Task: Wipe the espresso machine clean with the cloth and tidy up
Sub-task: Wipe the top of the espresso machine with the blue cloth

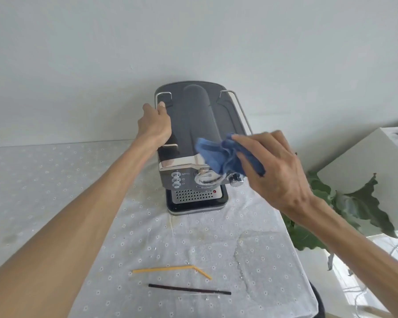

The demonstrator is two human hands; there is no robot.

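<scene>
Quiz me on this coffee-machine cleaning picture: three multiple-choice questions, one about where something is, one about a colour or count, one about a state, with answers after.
1. Where do the two straws lie?
A. on top of the machine
B. on the tablecloth, nearer the camera than the machine
C. in the drip tray

2. What colour is the cloth?
A. blue
B. red
C. white

3. What is the left hand doing?
A. hanging free
B. holding a straw
C. gripping the machine's left rail

Answers:
1 B, the yellow straw and dark straw rest on the tablecloth in front of the espresso machine.
2 A, the cloth bunched in the right hand is blue.
3 C, the left hand closes round the metal rail at the machine's top left edge.
</scene>
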